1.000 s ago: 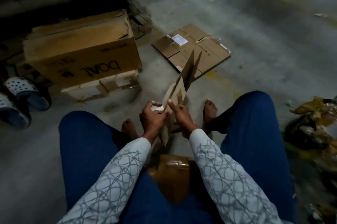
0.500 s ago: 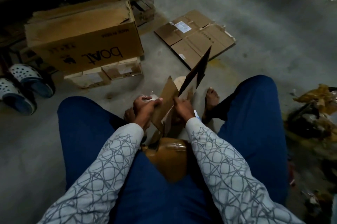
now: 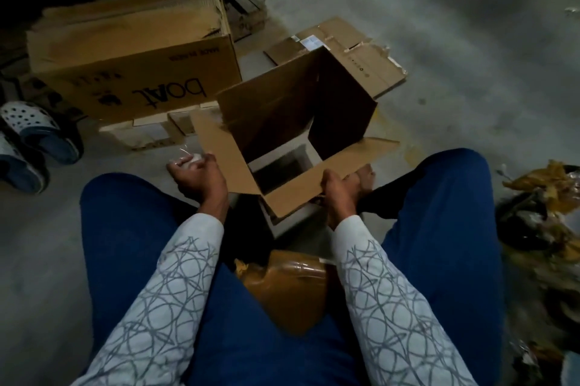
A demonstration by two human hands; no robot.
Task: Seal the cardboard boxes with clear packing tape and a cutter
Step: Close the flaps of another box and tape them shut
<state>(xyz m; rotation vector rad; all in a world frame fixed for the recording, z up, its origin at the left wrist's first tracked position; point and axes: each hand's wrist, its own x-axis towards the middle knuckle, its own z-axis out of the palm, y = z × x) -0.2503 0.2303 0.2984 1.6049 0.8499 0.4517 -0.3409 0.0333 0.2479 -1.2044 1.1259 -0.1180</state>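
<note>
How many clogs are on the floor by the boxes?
2. The far clog lies at the left edge beside the boat box; the near clog sits just closer, cut off by the frame. Others may be hidden.

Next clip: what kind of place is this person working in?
Probably a warehouse or storeroom packing spot, worked at ground level: a bare concrete floor, a big printed carton stacked on smaller boxes, and a flattened carton lying beyond the open box.
</note>
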